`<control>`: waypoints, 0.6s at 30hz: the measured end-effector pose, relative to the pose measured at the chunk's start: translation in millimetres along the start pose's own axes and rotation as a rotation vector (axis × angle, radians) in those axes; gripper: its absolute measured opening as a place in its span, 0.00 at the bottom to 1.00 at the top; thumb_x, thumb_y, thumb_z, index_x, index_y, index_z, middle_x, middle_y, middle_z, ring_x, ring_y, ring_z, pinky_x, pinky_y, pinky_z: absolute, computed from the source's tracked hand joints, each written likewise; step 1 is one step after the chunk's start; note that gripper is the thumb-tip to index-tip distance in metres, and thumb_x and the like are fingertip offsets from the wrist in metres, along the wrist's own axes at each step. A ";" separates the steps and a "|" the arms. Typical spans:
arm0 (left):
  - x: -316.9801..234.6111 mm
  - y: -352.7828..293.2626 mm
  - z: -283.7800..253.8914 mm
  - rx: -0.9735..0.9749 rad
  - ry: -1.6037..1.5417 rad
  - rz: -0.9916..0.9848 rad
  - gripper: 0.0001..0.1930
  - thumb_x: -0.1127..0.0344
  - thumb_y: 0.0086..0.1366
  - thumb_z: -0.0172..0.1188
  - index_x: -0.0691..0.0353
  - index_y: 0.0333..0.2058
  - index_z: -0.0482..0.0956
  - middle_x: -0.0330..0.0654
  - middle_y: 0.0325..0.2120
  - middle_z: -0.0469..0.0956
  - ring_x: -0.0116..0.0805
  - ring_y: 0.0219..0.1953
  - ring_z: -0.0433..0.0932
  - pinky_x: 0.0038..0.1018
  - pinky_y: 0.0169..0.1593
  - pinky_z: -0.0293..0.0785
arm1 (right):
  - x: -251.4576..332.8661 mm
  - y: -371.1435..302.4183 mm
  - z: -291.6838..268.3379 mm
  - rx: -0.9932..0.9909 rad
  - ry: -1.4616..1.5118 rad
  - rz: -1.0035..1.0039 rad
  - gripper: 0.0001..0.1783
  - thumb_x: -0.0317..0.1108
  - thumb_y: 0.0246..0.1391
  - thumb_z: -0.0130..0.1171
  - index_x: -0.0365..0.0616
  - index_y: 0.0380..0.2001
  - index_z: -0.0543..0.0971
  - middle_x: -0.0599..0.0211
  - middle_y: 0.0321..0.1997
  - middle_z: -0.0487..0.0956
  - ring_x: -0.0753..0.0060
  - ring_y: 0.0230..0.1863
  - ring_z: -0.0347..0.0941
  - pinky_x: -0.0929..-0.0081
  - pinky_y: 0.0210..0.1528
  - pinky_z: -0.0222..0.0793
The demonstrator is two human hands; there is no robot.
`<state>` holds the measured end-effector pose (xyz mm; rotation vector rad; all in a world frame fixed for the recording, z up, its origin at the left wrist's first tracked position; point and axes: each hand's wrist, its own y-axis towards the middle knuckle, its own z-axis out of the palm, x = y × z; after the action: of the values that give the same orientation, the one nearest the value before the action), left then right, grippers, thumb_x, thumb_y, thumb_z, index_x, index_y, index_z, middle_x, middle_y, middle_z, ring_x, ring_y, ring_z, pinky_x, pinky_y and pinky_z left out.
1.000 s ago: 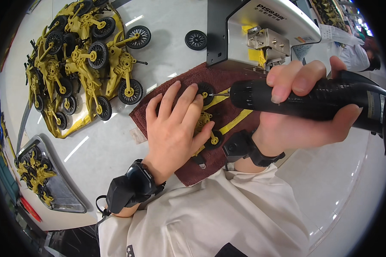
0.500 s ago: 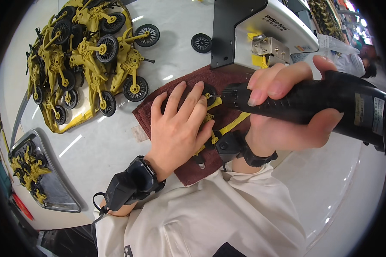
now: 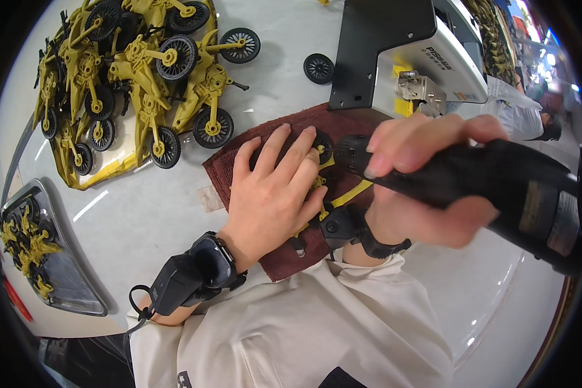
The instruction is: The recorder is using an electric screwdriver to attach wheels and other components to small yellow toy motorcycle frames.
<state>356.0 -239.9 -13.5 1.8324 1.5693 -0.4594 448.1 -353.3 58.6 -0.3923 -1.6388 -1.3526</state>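
My left hand (image 3: 271,178) lies palm down with fingers spread, pressing on a yellow and black toy motorcycle (image 3: 318,183). Most of that toy is hidden under the hand; a black wheel (image 3: 325,143) shows beyond the fingertips, and yellow parts show by the thumb. Beneath it is a brown cloth (image 3: 281,262). A black power screwdriver (image 3: 478,167) is wrapped in my right hand (image 3: 427,174), which is blurred by motion. The tool's nose points left at the wheel's hub; whether its bit touches there I cannot tell.
A pile of yellow toy motorcycles (image 3: 145,97) on a board fills the upper left. Further parts sit in a metal tray (image 3: 77,284) at lower left. A loose black wheel (image 3: 319,68) lies beside a white and black machine (image 3: 401,55). Another person (image 3: 517,119) is at far right.
The screwdriver's rear end has dropped and my right hand has tilted with it; the nose stays by the wheel. My left hand keeps its place on the toy. The whole view has shifted slightly.
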 end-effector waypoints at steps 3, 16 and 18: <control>1.0 -0.2 -1.1 0.009 -0.020 -0.014 0.21 0.62 0.47 0.63 0.62 0.41 0.71 0.43 0.52 0.70 0.46 0.55 0.65 0.42 0.55 0.56 | 8.2 4.1 8.4 0.012 -0.333 0.232 0.39 0.67 0.51 0.44 0.40 0.49 0.58 0.64 0.21 0.69 0.69 0.12 0.63 0.72 0.18 0.62; -2.9 -1.8 -0.1 -0.029 0.002 -0.025 0.21 0.62 0.48 0.61 0.61 0.42 0.71 0.42 0.51 0.68 0.44 0.56 0.64 0.41 0.57 0.54 | 32.0 15.6 -2.7 -0.082 -0.204 0.080 0.36 0.63 0.49 0.50 0.41 0.47 0.63 0.65 0.19 0.69 0.69 0.15 0.64 0.69 0.21 0.62; -6.8 -1.8 -1.6 -0.036 -0.014 -0.015 0.22 0.63 0.48 0.62 0.62 0.43 0.70 0.43 0.52 0.68 0.45 0.56 0.64 0.41 0.57 0.54 | 64.1 26.2 -19.8 -0.266 -0.130 -0.106 0.34 0.63 0.49 0.46 0.41 0.44 0.67 0.66 0.18 0.67 0.70 0.16 0.63 0.68 0.23 0.62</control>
<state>352.5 -243.7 -8.3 1.7878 1.5726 -0.4476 443.9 -381.7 124.7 -0.5665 -1.6064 -1.6624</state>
